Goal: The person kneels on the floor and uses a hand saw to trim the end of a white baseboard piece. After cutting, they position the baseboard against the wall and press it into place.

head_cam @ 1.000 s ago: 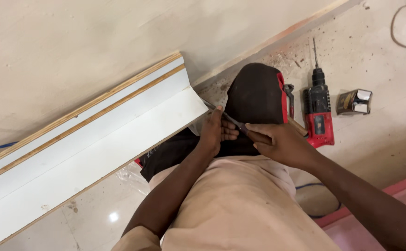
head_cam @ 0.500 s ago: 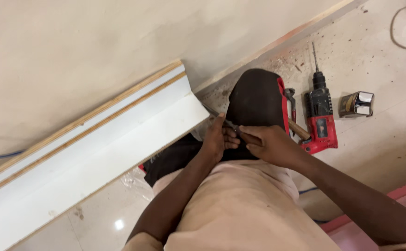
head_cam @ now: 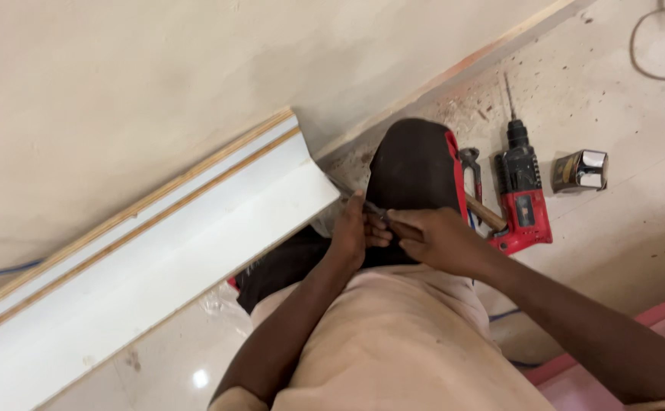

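Observation:
Both my hands meet above my dark-trousered knee (head_cam: 412, 164). My left hand (head_cam: 354, 228) and my right hand (head_cam: 431, 237) pinch the same small thin metal piece (head_cam: 375, 211) between their fingertips; what it is stays too small to tell. Just left of the hands ends a long white L-shaped panel with a plywood edge (head_cam: 195, 228), lying along the beige wall (head_cam: 195, 76).
A red and black power drill (head_cam: 523, 194) lies on the dusty floor right of my knee. Beside it sit a wooden-handled tool (head_cam: 486, 213), pliers (head_cam: 469, 164) and a small shiny box (head_cam: 580, 170). A cable (head_cam: 652, 46) curls at top right. Pink edging (head_cam: 621, 327) runs at lower right.
My hands have drawn closer together over the knee and keep working the small metal piece. The view has shifted slightly; the panel and drill lie as before.

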